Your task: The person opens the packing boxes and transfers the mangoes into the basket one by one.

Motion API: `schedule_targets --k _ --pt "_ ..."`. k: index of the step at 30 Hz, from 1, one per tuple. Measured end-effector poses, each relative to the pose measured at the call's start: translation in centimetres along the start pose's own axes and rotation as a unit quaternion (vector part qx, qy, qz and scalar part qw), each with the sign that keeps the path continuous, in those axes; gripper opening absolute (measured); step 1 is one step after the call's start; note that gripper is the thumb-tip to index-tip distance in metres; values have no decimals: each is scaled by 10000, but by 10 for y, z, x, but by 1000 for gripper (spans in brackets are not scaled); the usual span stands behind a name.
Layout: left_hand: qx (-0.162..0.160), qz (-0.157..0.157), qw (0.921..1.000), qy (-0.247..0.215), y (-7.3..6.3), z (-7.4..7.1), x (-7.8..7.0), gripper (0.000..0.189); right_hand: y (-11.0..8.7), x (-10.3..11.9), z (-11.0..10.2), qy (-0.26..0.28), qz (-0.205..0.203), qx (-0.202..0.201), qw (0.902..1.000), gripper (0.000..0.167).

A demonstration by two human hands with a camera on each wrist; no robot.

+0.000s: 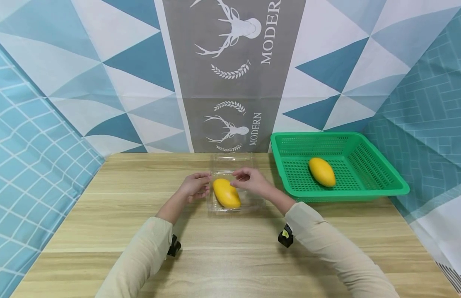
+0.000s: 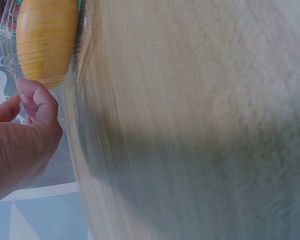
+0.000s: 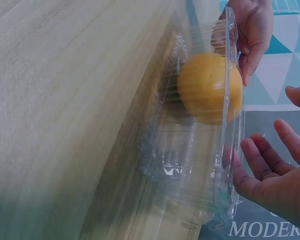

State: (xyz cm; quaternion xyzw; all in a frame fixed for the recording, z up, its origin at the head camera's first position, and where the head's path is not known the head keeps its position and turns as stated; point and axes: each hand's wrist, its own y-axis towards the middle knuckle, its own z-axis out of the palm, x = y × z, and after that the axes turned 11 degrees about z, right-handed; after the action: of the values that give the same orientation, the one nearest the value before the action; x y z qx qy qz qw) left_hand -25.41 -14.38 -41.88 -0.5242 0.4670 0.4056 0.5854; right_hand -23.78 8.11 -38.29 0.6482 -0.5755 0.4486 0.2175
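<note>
A clear plastic clamshell box (image 1: 252,202) stands on the table with its lid (image 1: 232,159) folded back toward the wall. In its left part lies a yellow mango (image 1: 226,193), tilted a little. At the box's left rim is my left hand (image 1: 194,187); in the left wrist view its thumb and curled forefinger pinch the edge close to the mango (image 2: 46,42). My right hand (image 1: 251,181) hovers over the right side of the box, holding nothing. The right wrist view shows that hand's fingers (image 3: 271,152) spread and loosely bent beside the rim.
To the right stands a green plastic basket (image 1: 364,193) with another yellow mango (image 1: 322,172) in it. The wooden table (image 1: 230,256) meets a patterned cloth wall (image 1: 141,74) at the back. Blue cloth (image 1: 25,165) hangs along the left side.
</note>
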Motion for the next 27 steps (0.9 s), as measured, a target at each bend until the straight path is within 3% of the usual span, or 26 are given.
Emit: schedule_targets --k 27 --pt "23 -5 10000 -11 -2 -1 -1 39 9 -2 25 81 507 23 9987 51"
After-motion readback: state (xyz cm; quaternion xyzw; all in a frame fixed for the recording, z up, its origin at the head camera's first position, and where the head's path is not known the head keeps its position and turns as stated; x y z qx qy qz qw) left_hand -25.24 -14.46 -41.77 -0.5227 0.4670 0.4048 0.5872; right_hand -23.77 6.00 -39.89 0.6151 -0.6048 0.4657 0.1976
